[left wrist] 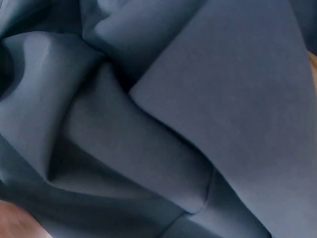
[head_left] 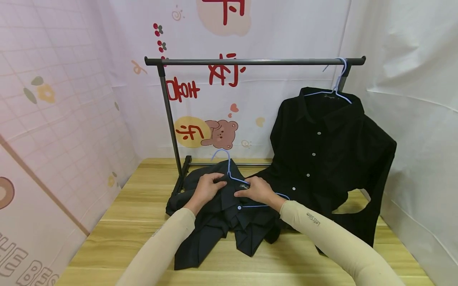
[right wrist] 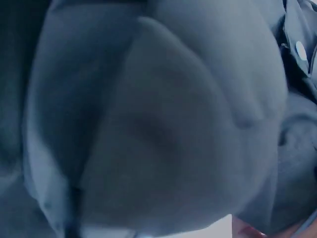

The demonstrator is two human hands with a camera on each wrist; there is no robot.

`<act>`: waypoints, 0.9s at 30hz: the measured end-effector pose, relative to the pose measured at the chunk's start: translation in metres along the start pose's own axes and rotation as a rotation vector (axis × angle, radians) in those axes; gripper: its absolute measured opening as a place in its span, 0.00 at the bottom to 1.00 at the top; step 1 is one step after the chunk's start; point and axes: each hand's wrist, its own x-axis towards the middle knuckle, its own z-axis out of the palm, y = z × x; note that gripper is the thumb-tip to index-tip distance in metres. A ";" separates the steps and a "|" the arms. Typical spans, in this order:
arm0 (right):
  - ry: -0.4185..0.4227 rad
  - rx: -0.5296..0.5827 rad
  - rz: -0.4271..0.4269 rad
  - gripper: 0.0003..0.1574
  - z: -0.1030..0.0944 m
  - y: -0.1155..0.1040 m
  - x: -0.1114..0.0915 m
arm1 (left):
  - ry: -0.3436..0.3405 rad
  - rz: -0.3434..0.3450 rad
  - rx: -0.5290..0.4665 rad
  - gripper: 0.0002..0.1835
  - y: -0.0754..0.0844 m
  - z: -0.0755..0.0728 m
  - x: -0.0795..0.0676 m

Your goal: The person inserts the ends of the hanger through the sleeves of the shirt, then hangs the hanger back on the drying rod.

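A dark button shirt lies crumpled on the table, with a light-blue wire hanger partly inside its neck. The hanger's hook stands up, and one lower bar shows across the front beside a white button. My left hand pinches the collar on the left of the hook. On the right side my right hand pinches the collar by the hanger's shoulder. Dark folds of the shirt fill the left wrist view. In the right wrist view, the shirt cloth hides most of the fingers.
Behind the hands stands a dark metal clothes rack. A black shirt hangs at its right end on another light-blue hanger, its lower part reaching the wooden table. Printed white sheets enclose the table's back and sides.
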 end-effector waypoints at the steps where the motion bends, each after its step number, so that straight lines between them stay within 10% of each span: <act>1: -0.005 -0.007 0.017 0.26 -0.001 -0.001 0.000 | 0.002 -0.005 0.000 0.14 0.001 0.000 0.000; 10: -0.065 -0.081 -0.007 0.26 -0.003 -0.012 0.003 | -0.034 -0.009 -0.011 0.13 0.007 0.006 -0.001; 27: -0.094 0.169 -0.041 0.21 0.010 0.027 0.006 | -0.135 -0.027 0.068 0.10 -0.021 -0.003 -0.006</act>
